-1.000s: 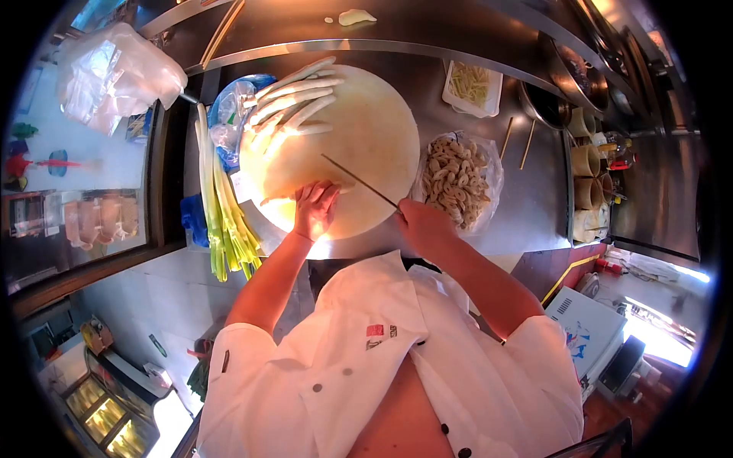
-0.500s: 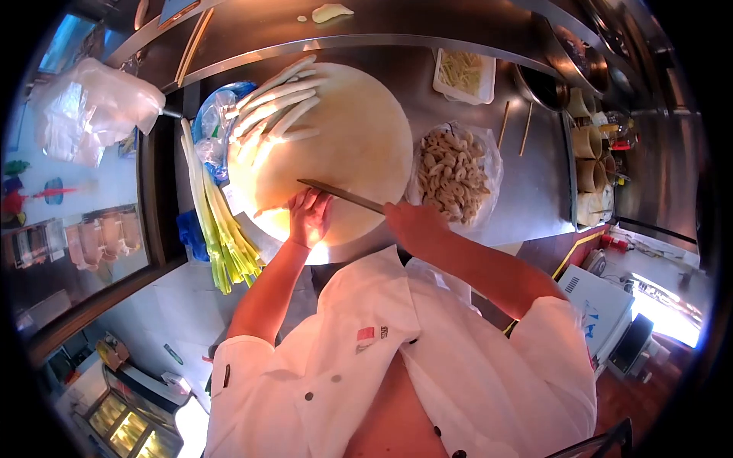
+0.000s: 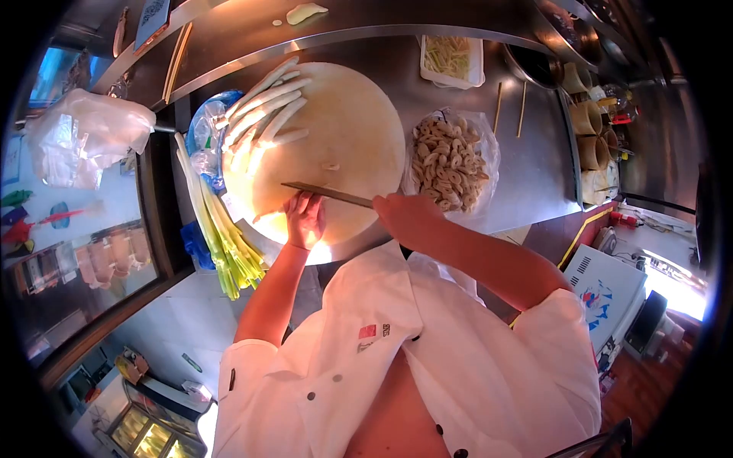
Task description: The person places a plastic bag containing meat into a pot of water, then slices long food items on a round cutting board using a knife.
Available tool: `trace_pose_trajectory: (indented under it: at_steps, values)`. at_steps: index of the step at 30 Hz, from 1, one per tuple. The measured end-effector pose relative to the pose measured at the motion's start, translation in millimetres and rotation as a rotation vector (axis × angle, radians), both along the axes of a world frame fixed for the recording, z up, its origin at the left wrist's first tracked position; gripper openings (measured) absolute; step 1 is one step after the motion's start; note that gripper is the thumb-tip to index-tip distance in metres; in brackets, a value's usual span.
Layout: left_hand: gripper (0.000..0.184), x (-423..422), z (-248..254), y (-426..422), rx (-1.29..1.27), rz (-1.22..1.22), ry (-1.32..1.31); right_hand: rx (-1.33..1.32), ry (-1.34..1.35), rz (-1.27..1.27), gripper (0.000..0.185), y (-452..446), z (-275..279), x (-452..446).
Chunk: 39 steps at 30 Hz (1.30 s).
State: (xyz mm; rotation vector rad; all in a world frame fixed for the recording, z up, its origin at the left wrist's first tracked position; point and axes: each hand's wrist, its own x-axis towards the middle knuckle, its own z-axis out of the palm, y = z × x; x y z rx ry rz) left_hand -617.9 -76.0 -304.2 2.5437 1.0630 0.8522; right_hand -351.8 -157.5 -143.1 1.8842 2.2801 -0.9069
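Note:
My right hand [image 3: 408, 216] is closed on the handle of a knife [image 3: 328, 192], whose blade lies across the lower part of the round cutting board [image 3: 359, 114]. Close under the blade, my left hand [image 3: 305, 217] rests with bent fingertips on the board; a pale piece shows at its left, and what its fingers press is partly hidden. One small cut piece [image 3: 330, 166] sits just beyond the blade. White stalks [image 3: 263, 107] lie in a bunch on the board's upper left.
Long green-and-white stalks [image 3: 217, 229] lie left of the board, by a blue bag [image 3: 200, 244]. On the right are a bag of sliced pieces [image 3: 450, 164], a white tub [image 3: 452, 61], two sticks [image 3: 498, 107] and a dark pan [image 3: 534, 65]. A metal shelf [image 3: 343, 34] runs behind.
The knife blade has turned flatter across the board and come close to my left fingertips. A small piece now shows beyond the blade. The whole view has shifted slightly.

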Motion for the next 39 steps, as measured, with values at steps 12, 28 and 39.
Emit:
trace_pose_trajectory:
  at_steps: [12,28,39]
  values:
    - [0.032,1,3,5,0.055,-0.024,0.008,0.037,0.072,-0.057,0.019,24,-57,-38]
    - [0.038,-4,-6,2,0.069,-0.045,-0.058,-0.113,0.049,-0.114,0.022,2,-36,-35]
    - [0.046,-15,-3,0,0.012,-0.100,-0.023,-0.067,0.048,-0.055,0.021,7,-25,-28]
